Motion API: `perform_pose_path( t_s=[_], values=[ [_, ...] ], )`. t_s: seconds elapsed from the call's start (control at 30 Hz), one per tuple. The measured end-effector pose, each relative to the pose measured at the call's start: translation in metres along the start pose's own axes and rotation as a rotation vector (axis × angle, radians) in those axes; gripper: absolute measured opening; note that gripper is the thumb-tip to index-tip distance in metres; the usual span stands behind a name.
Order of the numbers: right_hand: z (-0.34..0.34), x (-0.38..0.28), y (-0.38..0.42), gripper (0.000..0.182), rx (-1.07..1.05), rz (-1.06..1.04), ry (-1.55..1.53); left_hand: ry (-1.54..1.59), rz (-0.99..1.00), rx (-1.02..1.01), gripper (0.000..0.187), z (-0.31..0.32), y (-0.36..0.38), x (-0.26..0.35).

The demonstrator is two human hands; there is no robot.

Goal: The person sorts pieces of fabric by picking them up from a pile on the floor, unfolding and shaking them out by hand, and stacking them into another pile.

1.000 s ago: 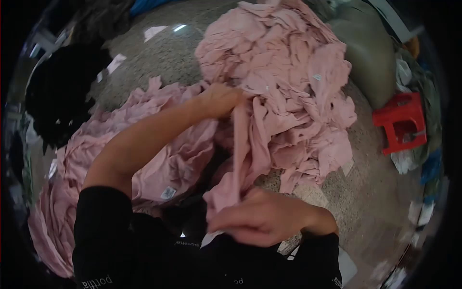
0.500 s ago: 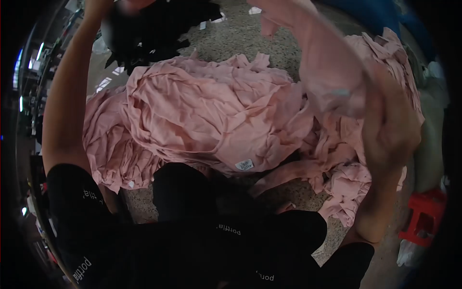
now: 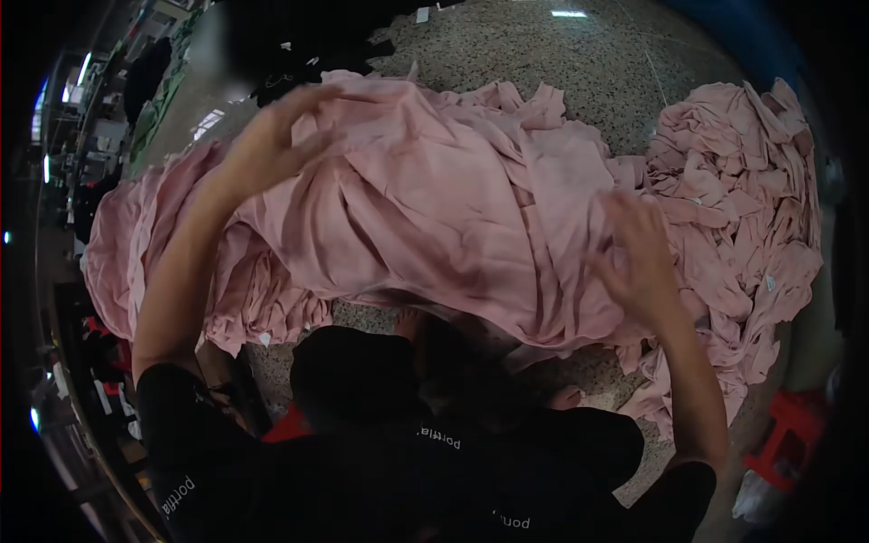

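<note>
White "portfia" lettering at 2 spots on the black shirt [image 3: 344, 480], a partly legible "por" at a 3rd, white tag [image 3: 770, 283] on pink fabric [image 3: 715, 271] too small to read

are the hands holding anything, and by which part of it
Nothing appears held: the left hand and right hand are spread open at the pink cloth.

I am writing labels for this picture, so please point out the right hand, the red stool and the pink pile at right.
Right hand [image 3: 644, 262]: head view, back of hand.
Red stool [image 3: 786, 433]: head view, its side.
Pink pile [image 3: 711, 176]: head view, upper part.
</note>
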State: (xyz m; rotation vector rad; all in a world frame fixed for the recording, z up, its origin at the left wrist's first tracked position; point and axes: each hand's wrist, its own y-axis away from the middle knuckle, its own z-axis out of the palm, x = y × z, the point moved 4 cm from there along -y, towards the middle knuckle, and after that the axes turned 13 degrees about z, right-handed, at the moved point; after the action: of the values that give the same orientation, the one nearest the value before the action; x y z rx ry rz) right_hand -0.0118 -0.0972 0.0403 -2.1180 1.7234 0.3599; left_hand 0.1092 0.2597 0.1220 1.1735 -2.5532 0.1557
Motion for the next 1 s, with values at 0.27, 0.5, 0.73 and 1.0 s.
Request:
perform_pose_path(
  t_s=[0.27,0.5,0.73,1.0],
  values=[
    [0.179,0.049,-0.035,0.075,-0.024,0.514,-0.223,0.018,-0.299,-0.107,0.068,0.151,-0.031,-0.177],
    [0.222,-0.007,-0.040,0.052,-0.004,0.410,0.073,-0.101,-0.199,0.113,0.064,0.218,0.043,-0.154],
    [0.213,0.002,-0.043,0.063,-0.107,0.478,0.064,-0.211,-0.177,0.116,0.062,0.231,0.036,-0.203],
    [0.131,0.081,-0.032,0.044,0.261,0.445,-0.304,-0.468,-0.100,-0.054,0.058,0.190,-0.005,-0.192]
  ],
)
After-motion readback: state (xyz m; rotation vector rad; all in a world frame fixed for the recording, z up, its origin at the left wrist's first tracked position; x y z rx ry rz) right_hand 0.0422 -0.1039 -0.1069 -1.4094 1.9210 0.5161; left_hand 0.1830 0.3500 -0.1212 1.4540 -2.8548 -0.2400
